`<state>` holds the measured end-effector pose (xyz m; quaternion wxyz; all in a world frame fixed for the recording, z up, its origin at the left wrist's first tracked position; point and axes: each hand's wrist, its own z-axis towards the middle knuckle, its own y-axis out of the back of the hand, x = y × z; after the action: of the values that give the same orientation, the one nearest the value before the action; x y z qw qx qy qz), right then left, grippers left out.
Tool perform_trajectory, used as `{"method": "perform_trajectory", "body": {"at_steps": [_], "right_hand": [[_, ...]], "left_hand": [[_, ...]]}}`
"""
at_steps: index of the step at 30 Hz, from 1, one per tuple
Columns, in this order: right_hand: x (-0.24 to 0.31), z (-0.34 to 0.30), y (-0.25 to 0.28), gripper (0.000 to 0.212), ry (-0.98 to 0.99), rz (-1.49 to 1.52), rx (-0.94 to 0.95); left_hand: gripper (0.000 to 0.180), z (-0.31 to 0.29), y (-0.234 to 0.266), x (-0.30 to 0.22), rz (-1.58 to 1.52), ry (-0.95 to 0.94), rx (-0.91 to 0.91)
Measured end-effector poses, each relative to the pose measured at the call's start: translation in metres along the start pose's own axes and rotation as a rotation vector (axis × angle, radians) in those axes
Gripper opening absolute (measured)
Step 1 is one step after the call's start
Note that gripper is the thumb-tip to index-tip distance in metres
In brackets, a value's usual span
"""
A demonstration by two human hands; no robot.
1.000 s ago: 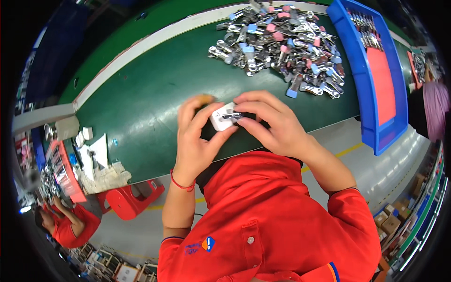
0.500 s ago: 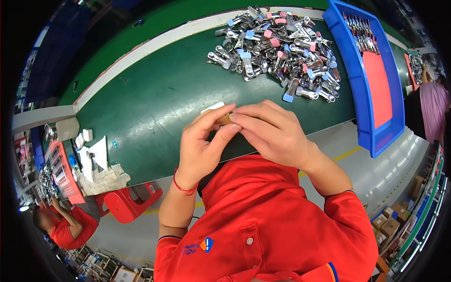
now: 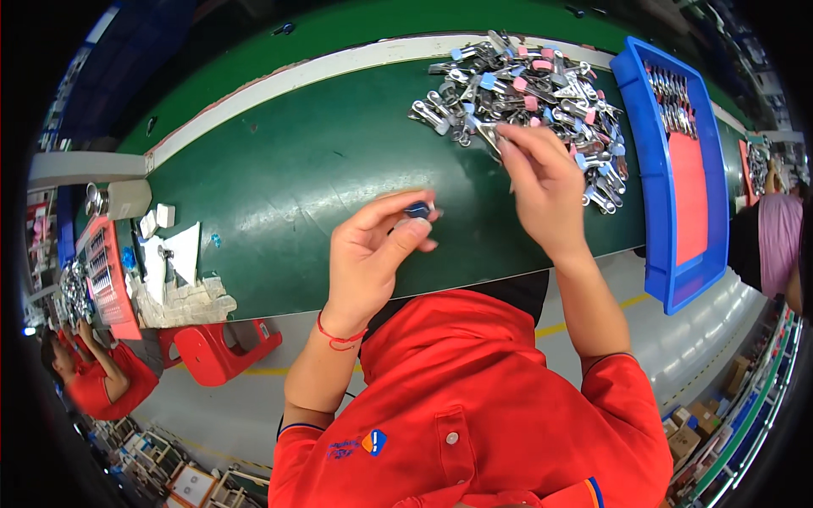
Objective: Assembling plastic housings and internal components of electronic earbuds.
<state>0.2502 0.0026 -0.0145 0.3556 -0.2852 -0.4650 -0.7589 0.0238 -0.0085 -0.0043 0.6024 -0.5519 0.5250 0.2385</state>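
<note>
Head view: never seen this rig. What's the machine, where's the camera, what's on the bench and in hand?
No machine: the left hand and right hand are a person's bare hands. The picture comes from a fisheye camera worn on that person's head, looking down, so straight edges bend.

On the green workbench lies a pile of metal clips with pink and blue ends. To its right, a blue tray holds more clips in rows and a red sheet.

The left hand pinches a small dark blue piece, mostly hidden. The right fingertips are at a metal clip by the pile; whether it's gripped is unclear.
</note>
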Motion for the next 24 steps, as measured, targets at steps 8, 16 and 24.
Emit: {"method": "perform_trajectory", "body": {"at_steps": [8, 16, 24], "right_hand": [[0.004, -0.018, 0.011, 0.026, -0.503, 0.766, 0.256], [0.007, -0.008, 0.012, 0.029, -0.677, 1.009, 0.194], [0.012, -0.015, 0.015, 0.031, -0.475, 0.817, 0.013]], "left_hand": [[0.031, 0.03, -0.021, 0.014, -0.028, -0.158, 0.113], [0.029, 0.043, -0.045, 0.023, -0.078, -0.132, 0.004], [0.03, 0.03, -0.028, 0.01, -0.279, 0.009, -0.056]]}}
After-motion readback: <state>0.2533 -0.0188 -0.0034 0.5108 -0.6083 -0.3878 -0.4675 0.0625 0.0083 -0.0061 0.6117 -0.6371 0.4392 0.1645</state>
